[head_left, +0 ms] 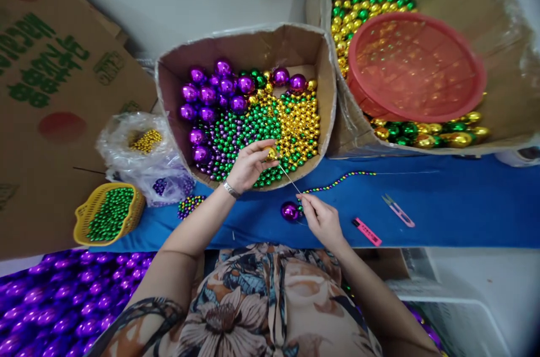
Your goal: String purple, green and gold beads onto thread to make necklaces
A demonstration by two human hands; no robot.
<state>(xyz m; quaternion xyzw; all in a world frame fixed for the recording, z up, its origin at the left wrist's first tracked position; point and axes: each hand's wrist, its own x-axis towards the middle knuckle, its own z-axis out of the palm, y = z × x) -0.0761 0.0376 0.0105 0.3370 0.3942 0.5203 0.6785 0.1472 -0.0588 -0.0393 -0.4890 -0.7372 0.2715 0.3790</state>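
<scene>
Over the near edge of a cardboard box of beads (202,182), my left hand (253,163) pinches a gold bead (271,153). A thin needle-like rod (290,177) runs from that bead down to my right hand (323,219), whose fingers are closed on its lower end. Whether the rod passes through the bead I cannot tell. Just left of my right hand, a large purple bead (289,211) rests on the blue cloth, with green beads beside it. A strand of small coloured beads (337,182) curves away to the right, ending in bare thread.
Pink-handled snips (399,211) and a pink box cutter (367,231) lie on the right. A red basin (417,67) sits in a second bead box. At left stand a yellow basket (137,213) of green beads and plastic bags (122,143). Purple beads (71,301) fill the lower left.
</scene>
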